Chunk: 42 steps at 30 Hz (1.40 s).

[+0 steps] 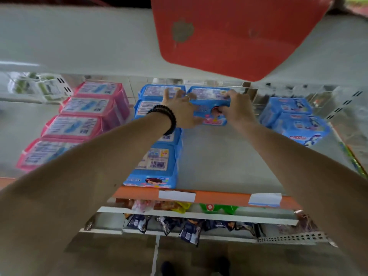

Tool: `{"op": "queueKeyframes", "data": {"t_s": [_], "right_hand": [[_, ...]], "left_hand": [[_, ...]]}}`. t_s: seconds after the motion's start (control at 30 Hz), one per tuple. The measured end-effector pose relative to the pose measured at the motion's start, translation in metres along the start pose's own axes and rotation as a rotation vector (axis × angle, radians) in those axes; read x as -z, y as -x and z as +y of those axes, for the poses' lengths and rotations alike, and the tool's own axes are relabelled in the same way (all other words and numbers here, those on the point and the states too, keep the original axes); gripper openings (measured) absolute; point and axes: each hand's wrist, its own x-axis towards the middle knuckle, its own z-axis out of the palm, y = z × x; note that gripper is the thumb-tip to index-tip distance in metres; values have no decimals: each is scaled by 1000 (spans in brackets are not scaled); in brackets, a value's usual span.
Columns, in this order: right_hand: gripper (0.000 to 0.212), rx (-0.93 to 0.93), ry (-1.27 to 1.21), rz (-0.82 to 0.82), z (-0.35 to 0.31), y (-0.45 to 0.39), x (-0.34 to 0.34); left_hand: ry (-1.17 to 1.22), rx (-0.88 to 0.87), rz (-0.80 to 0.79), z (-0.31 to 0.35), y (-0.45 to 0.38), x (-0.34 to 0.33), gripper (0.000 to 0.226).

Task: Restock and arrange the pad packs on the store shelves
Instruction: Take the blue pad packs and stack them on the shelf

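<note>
While your left hand (pixel 179 111) and right hand (pixel 237 108) clasp the blue pack (pixel 211 105) at its ends, treat it as light and squashy. Its film looks slippery, so hold the short sides.

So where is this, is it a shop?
Most likely a small shop. Rows of pink pad packs and blue pad packs sit on a shelf whose orange edge carries price labels, and snack packets hang on the shelf below. Both hands, left and right, hold a blue pack.
</note>
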Motion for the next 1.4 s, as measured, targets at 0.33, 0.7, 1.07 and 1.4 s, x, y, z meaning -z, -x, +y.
{"op": "queueKeyframes", "data": {"t_s": [0.33,0.7,1.07,1.4], "right_hand": [[64,-258,-990,-243,-77,172,-39],[83,-166,-1212,-342,-120,191,-65],[83,-180,-1203,-377,-121,189,-53],[108,153,-593,-359,-94,194,-49]], "left_hand": [[1709,232,618,-79,172,-81,24],[1884,308,262,-55,160,-94,53],[1826,244,267,-60,164,-110,73],[1320,238,337,-56,196,-149,79]]}}
